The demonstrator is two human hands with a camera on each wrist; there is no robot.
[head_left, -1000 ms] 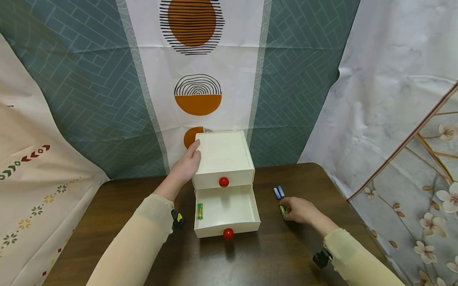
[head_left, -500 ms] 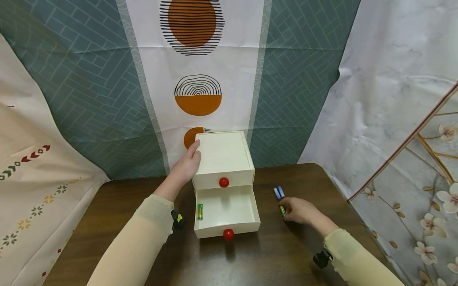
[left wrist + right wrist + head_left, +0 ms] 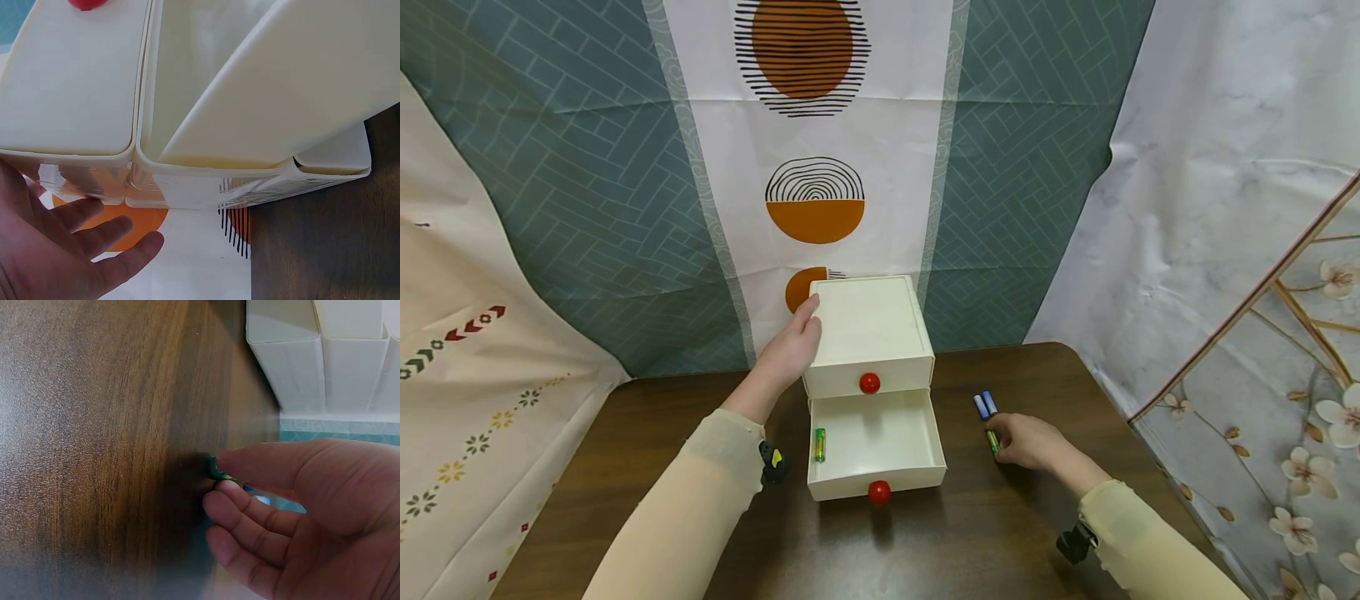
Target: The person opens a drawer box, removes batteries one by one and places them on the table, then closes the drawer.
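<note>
A white drawer cabinet (image 3: 868, 321) with round red knobs stands at the middle back of the table. Below its closed upper drawer, another drawer (image 3: 883, 433) is pulled out, with a green battery (image 3: 820, 444) lying along its left side. My left hand (image 3: 792, 348) rests against the cabinet's upper left side; in the left wrist view its fingers (image 3: 122, 259) are spread and relaxed. On the table to the right, my right hand (image 3: 1033, 442) pinches a second green battery (image 3: 992, 442) between thumb and fingers. That battery is mostly hidden in the right wrist view.
Two blue-and-white batteries, a left one (image 3: 981, 407) and a right one (image 3: 990, 402), lie side by side just beyond my right hand. The dark wooden table (image 3: 940, 550) ends at a patterned cloth backdrop (image 3: 1015, 167) behind the cabinet.
</note>
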